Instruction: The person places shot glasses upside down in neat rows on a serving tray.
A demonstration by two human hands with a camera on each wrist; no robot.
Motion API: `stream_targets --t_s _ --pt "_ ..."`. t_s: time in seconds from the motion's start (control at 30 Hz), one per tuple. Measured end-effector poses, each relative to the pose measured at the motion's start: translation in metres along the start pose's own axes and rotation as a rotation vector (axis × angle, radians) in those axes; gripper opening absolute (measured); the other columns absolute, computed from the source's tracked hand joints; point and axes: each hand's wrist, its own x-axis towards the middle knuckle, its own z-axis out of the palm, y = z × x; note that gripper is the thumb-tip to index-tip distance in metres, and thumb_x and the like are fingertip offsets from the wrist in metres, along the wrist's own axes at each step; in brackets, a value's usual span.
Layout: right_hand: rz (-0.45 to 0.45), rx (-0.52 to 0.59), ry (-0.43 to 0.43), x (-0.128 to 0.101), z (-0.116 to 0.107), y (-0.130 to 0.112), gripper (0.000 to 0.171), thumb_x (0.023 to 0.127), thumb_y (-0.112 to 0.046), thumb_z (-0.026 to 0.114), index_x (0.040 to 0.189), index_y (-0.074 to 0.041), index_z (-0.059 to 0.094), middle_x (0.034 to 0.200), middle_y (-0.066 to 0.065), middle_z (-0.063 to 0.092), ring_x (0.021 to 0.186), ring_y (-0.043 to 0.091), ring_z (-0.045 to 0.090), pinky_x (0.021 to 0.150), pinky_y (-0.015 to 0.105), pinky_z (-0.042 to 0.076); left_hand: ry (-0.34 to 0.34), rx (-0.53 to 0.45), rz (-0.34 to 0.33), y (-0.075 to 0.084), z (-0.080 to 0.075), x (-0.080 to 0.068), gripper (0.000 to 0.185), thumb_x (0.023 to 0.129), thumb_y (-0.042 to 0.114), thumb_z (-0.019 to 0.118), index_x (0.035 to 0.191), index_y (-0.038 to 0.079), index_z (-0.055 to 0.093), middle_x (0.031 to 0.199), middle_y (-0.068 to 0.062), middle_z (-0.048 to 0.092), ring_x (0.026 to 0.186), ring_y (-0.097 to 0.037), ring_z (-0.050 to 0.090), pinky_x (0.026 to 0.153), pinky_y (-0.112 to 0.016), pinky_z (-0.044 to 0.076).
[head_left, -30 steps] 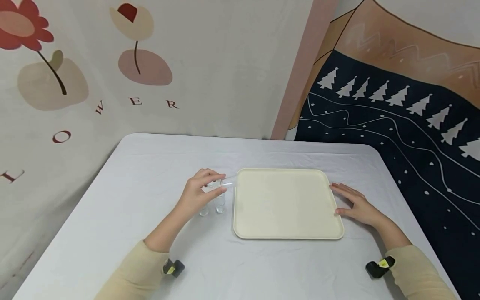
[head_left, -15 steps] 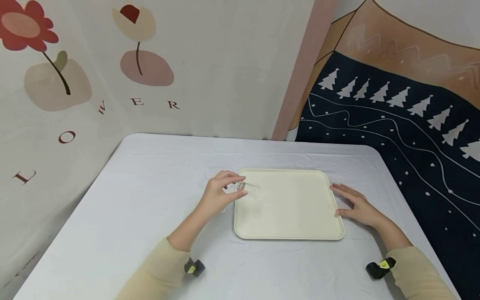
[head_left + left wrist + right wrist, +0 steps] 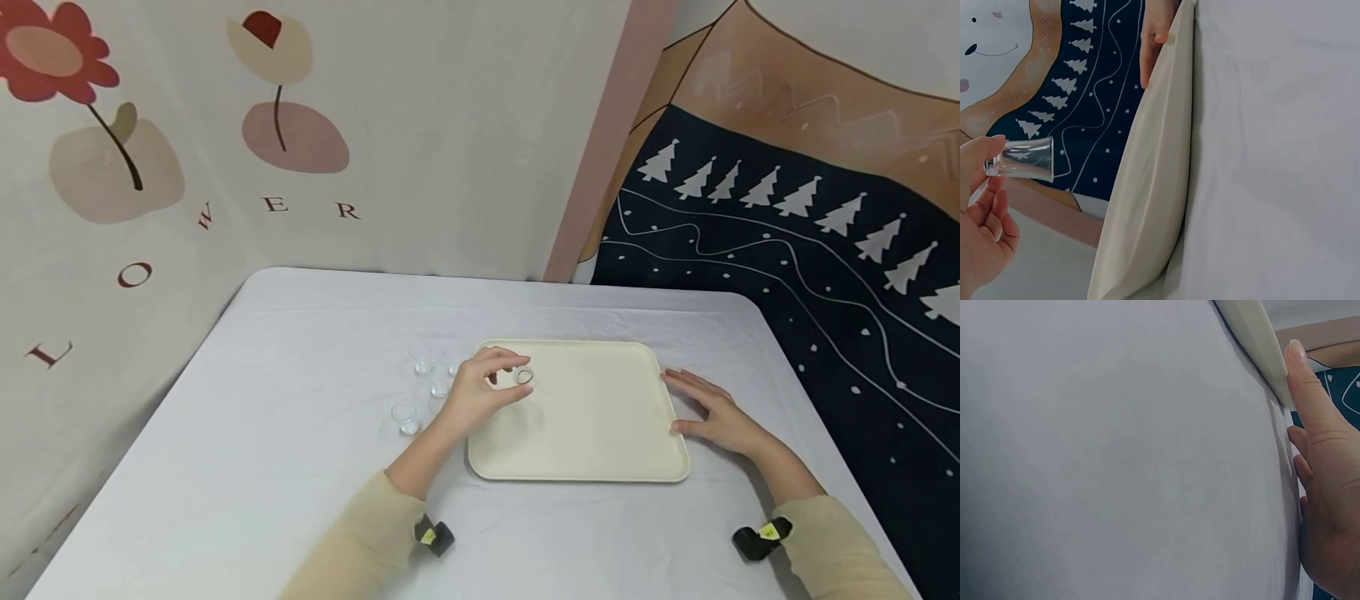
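Observation:
My left hand pinches a small clear shot glass by its thick base, between thumb and fingertip. It is above the left part of a cream tray. In the left wrist view the glass's wide rim points toward the tray, and the two are apart. At the tray's right edge, my right hand touches the rim with fingertips and thumb, its fingers extended. The right wrist view shows the thumb against the tray's edge.
Several more clear glasses, one of them a near-left glass, stand on the white-clothed table left of the tray. My left forearm and hand partly cover that group. Printed cloth hangings rise behind the table.
My left hand has moved right with the shot glass, from beside the tray to over it, and the glass has turned from sideways to rim down. The right hand stays on the tray's edge.

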Motion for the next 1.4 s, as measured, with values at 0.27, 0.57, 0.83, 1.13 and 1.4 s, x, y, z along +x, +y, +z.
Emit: stream_targets --t_s 0.27,0.57,0.83,1.13,1.4 --pt "-0.014 0.005 0.010 -0.001 0.001 -0.001 0.074 0.077 -0.022 0.080 0.142 -0.009 0.045 0.144 0.027 0.036 0.131 0.054 0.022 0.097 0.073 0.015 -0.019 -0.056 -0.023 -0.004 0.024 0.008 0.033 0.076 0.004 0.080 0.107 0.001 0.071 0.104 -0.003 0.066 0.090 -0.024 0.054 0.067 -0.028 0.041" --pt "0.002 -0.001 0.002 0.000 0.001 0.001 0.076 0.077 -0.023 0.080 0.142 -0.007 0.044 0.145 0.027 0.035 0.132 0.054 0.021 0.097 0.073 0.013 -0.057 -0.094 -0.071 -0.005 0.048 0.019 0.031 0.077 0.005 0.080 0.107 0.004 0.072 0.106 -0.001 0.065 0.093 -0.028 0.053 0.066 -0.021 0.036" --pt "-0.026 0.024 -0.007 0.000 0.000 0.002 0.075 0.078 -0.021 0.079 0.143 -0.007 0.043 0.145 0.028 0.034 0.131 0.056 0.020 0.096 0.075 0.013 -0.085 -0.132 -0.084 -0.005 0.072 0.031 0.032 0.078 0.004 0.079 0.109 0.000 0.071 0.108 -0.008 0.065 0.096 -0.032 0.052 0.065 -0.017 0.033" --pt "-0.044 0.036 -0.008 0.001 0.000 0.002 0.075 0.078 -0.018 0.079 0.142 -0.006 0.044 0.145 0.029 0.034 0.131 0.057 0.020 0.095 0.075 0.015 -0.105 -0.099 -0.114 -0.005 0.099 0.043 0.031 0.078 0.009 0.080 0.109 0.009 0.073 0.103 0.005 0.064 0.092 -0.010 0.052 0.073 -0.023 0.042" --pt "-0.050 0.029 -0.012 0.000 0.000 0.004 0.074 0.079 -0.018 0.079 0.143 -0.007 0.043 0.145 0.029 0.033 0.131 0.057 0.020 0.095 0.074 0.015 -0.136 -0.138 -0.123 -0.004 0.122 0.052 0.031 0.079 0.009 0.080 0.109 0.008 0.073 0.099 0.008 0.063 0.090 -0.005 0.051 0.073 -0.021 0.044"
